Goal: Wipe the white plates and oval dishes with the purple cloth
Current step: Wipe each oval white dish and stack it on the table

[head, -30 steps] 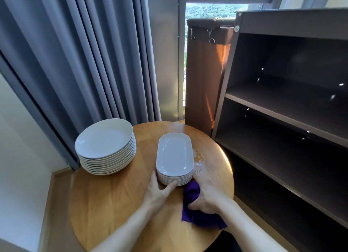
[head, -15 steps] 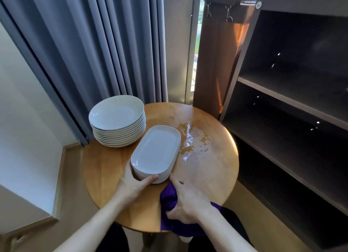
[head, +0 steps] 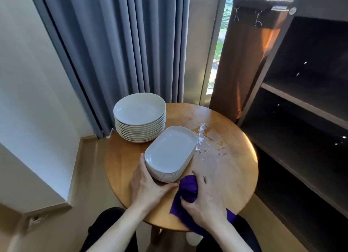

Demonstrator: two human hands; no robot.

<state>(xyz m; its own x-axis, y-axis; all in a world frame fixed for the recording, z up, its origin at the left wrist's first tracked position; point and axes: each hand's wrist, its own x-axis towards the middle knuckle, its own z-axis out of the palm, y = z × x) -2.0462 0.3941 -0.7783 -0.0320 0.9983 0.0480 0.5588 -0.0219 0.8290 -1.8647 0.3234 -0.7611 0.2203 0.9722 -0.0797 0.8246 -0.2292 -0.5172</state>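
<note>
- Swung the stack of oval dishes (head: 170,152) off its straight-ahead line since a second ago, angled now and shoved left, close to the stack of round plates (head: 139,110); laid bare a wet patch (head: 209,140) on the table (head: 235,185) just right of it.
- Bracing that oval stack with the left hand (head: 148,187): spread wide, fingers laid fairly straight up the left side, thumb stretched along the foot of the near end, pushing rather than clasping.
- Clutching the purple cloth (head: 188,189) in the right hand (head: 205,201): fingers curled over a bunched wad, pressed down on the table just beside the stack's near end, loose tail trailing over the near edge.
- Looks like set-up rather than wiping proper: no cloth on any dish yet.
- Next, most likely: raise the wad onto the top oval dish and sweep across its face, end to end.
- Calls for a firm left hand throughout, to stop any skating on wet wood.
- Worth minding too: hardly any room left to push further towards the round plates.
</note>
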